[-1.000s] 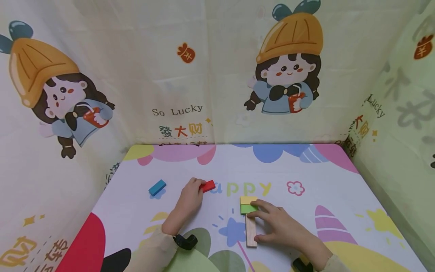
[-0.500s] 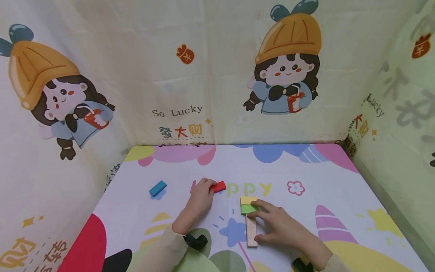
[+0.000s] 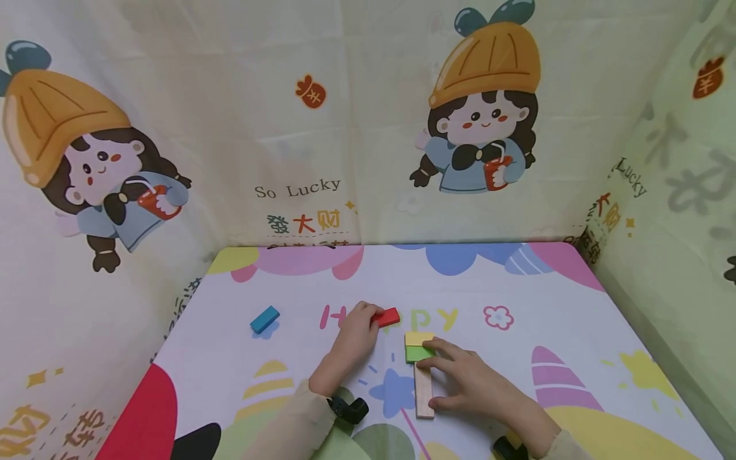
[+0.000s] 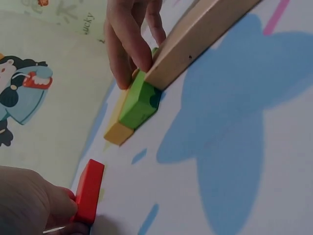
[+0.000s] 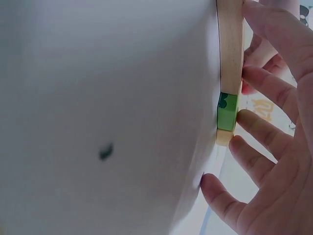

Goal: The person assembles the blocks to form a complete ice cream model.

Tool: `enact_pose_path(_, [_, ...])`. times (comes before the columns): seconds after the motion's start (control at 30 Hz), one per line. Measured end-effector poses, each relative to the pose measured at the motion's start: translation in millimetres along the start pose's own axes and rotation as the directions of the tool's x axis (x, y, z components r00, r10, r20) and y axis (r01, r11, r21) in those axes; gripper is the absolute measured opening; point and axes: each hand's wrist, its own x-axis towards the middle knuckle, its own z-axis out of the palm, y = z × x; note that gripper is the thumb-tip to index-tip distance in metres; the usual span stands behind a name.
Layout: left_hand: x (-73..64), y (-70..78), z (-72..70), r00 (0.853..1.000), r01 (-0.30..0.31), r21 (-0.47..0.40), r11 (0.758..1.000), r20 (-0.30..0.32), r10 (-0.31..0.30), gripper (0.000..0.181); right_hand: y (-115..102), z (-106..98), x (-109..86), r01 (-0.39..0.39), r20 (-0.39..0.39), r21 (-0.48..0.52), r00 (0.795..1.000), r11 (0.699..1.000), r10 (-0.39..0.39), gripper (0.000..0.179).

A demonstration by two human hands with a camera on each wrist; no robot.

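Observation:
My left hand (image 3: 356, 330) pinches a red block (image 3: 390, 317) by its left end, behind and left of a short row of blocks. In that row a yellow block (image 3: 417, 338) lies against a green block (image 3: 418, 354), and a longer plain wooden block (image 3: 423, 393) runs from the green one toward me. With fingers spread, my right hand (image 3: 474, 381) rests along the row's right side, fingertips at the yellow and green blocks and thumb by the wooden block's near end. The left wrist view shows the red block (image 4: 89, 192) apart from the yellow block (image 4: 117, 133).
A blue block (image 3: 265, 319) lies alone at the left of the table (image 3: 322, 287), which has a colourful printed cover. Patterned cloth walls (image 3: 379, 128) stand behind the table and along both sides.
My left hand has carried the red block rightward, closer to the yellow block. My right hand and the row under it have stayed in place.

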Motion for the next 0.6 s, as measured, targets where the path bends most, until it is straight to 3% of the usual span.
enact_pose_path(0.6, [10.0,16.8,19.9,0.996,-0.065,-0.03,0.997,0.057,0.066,0.025,-2.4,-1.9,0.1,-0.032,0.03,0.018,0.999,0.999,0.031,0.055])
